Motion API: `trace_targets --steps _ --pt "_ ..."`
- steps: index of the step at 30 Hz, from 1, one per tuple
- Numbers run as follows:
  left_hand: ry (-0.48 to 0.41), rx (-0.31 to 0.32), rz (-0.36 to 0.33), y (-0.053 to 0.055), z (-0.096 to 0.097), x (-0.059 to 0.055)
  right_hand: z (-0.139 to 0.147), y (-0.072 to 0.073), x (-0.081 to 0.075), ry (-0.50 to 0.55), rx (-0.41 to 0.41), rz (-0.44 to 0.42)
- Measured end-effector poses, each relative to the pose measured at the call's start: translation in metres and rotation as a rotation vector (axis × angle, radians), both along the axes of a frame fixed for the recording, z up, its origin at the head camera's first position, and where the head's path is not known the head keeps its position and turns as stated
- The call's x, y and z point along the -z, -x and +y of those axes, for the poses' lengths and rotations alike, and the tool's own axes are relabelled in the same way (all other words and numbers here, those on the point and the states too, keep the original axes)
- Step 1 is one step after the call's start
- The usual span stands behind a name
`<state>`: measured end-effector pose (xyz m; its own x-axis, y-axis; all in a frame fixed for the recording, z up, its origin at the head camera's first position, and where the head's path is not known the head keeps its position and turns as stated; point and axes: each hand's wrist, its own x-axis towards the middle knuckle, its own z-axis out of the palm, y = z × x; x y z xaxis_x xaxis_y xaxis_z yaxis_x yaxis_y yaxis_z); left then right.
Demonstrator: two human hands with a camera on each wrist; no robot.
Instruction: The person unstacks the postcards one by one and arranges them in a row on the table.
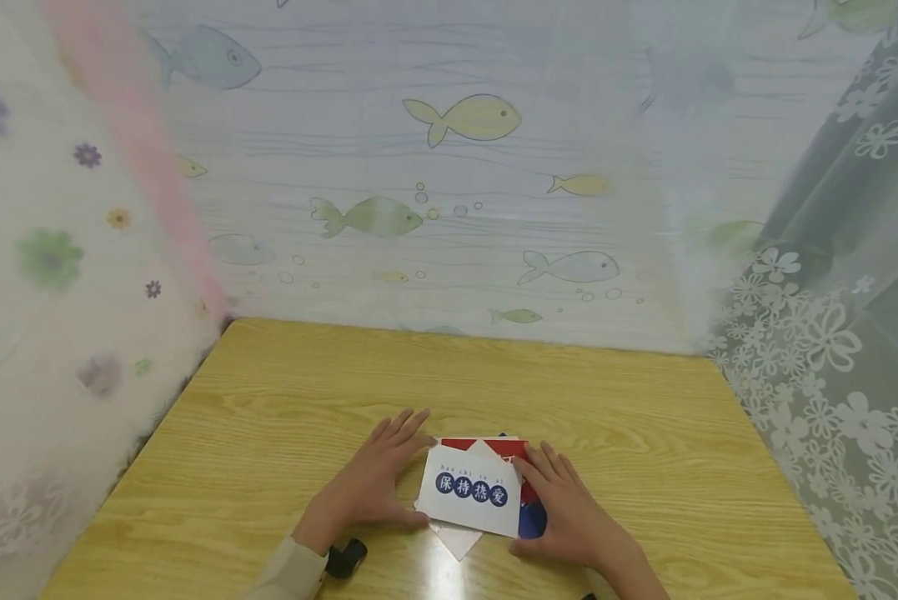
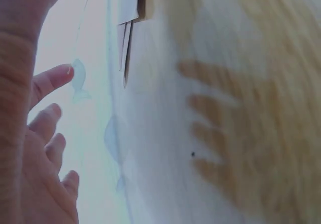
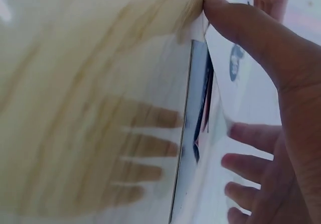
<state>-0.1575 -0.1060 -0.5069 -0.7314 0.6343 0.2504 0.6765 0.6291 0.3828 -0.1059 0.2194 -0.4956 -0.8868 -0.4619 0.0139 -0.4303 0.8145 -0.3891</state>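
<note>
A small loose stack of cards lies on the table between both hands. Uppermost is a white card (image 1: 467,492) with several dark blue circles bearing white characters. From beneath it show a red card (image 1: 459,443), a blue patch (image 1: 533,521) and a white pointed corner (image 1: 459,543), turned at differing angles. My left hand (image 1: 377,475) is at the stack's left side, thumb by the lower corner, fingers spread and fairly straight. On the other side, my right hand (image 1: 572,512) spans the right edge, its thumb at the lower corner and its fingertips (image 3: 241,131) near the upper one.
The wooden table (image 1: 328,375) is glossy and reflects the hands. A fish-print curtain (image 1: 464,183) hangs behind its back edge, a flowered sheet (image 1: 51,333) along the left, and a sheer flowered curtain (image 1: 824,333) on the right. A black wrist device (image 1: 346,558) sits at the left cuff.
</note>
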Motion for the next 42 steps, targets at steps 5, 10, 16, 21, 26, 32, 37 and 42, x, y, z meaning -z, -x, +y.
trace_targets --steps 5,10,16,21,26,32,37,42 --pt "-0.003 -0.023 0.052 -0.002 -0.001 -0.004 -0.002 0.001 0.000 -0.062 0.041 0.047" --pt "-0.026 -0.038 0.040 -0.005 -0.003 -0.008 -0.003 0.002 -0.002 -0.058 0.075 0.076" --pt "-0.051 -0.028 0.065 -0.006 -0.005 -0.010 -0.004 0.003 -0.003 -0.033 0.071 0.155" --pt "-0.049 -0.035 0.057 -0.007 -0.008 -0.010 -0.004 0.003 -0.001 -0.015 0.056 0.262" --pt "-0.049 -0.039 0.053 -0.007 -0.010 -0.010 -0.003 0.004 -0.003 0.004 0.053 0.291" --pt "-0.048 -0.041 0.042 -0.008 -0.012 -0.008 -0.002 0.005 -0.005 0.016 0.062 0.244" --pt "-0.033 -0.046 0.068 -0.008 -0.013 -0.008 -0.001 0.006 -0.006 0.033 0.054 0.273" --pt "-0.008 -0.057 0.102 -0.007 -0.012 -0.007 0.000 0.009 -0.006 0.026 0.041 0.314"
